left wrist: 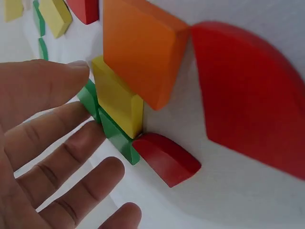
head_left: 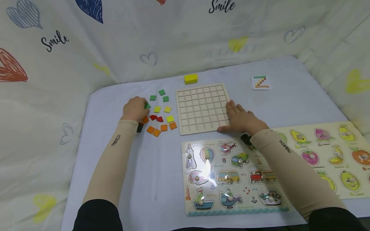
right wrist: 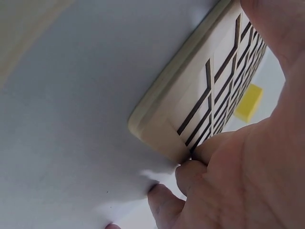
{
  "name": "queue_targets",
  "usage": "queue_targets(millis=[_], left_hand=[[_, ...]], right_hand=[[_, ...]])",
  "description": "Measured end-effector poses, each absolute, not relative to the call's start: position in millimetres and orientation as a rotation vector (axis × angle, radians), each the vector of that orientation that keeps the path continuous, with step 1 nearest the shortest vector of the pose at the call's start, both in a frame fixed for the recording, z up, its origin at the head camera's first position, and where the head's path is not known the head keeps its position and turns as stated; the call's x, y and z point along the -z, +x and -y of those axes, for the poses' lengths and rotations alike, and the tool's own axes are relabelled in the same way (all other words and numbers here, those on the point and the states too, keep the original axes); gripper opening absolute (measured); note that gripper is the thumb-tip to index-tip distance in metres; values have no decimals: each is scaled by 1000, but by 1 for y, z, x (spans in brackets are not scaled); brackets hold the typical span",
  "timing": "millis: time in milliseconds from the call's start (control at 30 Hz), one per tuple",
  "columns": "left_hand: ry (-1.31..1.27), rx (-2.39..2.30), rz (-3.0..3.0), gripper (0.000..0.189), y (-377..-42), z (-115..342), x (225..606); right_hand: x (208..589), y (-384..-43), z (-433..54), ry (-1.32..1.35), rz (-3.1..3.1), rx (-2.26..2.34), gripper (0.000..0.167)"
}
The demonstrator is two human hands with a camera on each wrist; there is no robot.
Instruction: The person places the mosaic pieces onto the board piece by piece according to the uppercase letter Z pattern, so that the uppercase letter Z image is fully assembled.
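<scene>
My left hand (head_left: 135, 109) is at the left side of a scatter of small wooden pieces. Its thumb and index fingertip pinch a green square tile (head_left: 147, 106) at the edges; the other fingers are spread in the left wrist view. Around it lie yellow tiles (head_left: 157, 109), orange tiles (head_left: 163, 128), more green tiles (head_left: 153, 98) and red quarter-round pieces (head_left: 153, 117). My right hand (head_left: 244, 120) rests with extended fingers along the right edge of a wooden grid board (head_left: 181, 130), thumb at its lower right corner. The board's squares hold no pieces.
A yellow block (head_left: 191, 79) stands behind the board, and a printed pattern card (head_left: 260, 82) lies at the back right. In front are a vehicle puzzle board (head_left: 228, 207) and a fruit puzzle board (head_left: 295, 154), partly under my right arm. Printed cloth hangs behind the table.
</scene>
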State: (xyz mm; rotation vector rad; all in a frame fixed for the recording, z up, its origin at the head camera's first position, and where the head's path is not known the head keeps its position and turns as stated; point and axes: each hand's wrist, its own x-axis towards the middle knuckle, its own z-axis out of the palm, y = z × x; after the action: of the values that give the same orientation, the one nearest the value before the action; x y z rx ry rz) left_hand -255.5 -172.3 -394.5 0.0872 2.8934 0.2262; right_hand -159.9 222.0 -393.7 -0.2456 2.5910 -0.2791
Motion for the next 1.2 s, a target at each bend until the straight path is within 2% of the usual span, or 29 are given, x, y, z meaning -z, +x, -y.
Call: queue_targets(millis=[300, 533, 1000, 1200], left_hand=[[123, -226, -2941, 33, -261, 172, 395], [146, -313, -2925, 39, -264, 165, 395], [460, -476, -2928, 32, -291, 90, 392], [520, -547, -2871, 32, -307, 59, 401]], right_hand=[[394, -158, -218, -223, -2588, 302, 120], [396, -158, -217, -240, -2590, 279, 121], [393, -157, -225, -206, -2600, 290, 118], [394, -160, -228, -249, -2586, 296, 114]])
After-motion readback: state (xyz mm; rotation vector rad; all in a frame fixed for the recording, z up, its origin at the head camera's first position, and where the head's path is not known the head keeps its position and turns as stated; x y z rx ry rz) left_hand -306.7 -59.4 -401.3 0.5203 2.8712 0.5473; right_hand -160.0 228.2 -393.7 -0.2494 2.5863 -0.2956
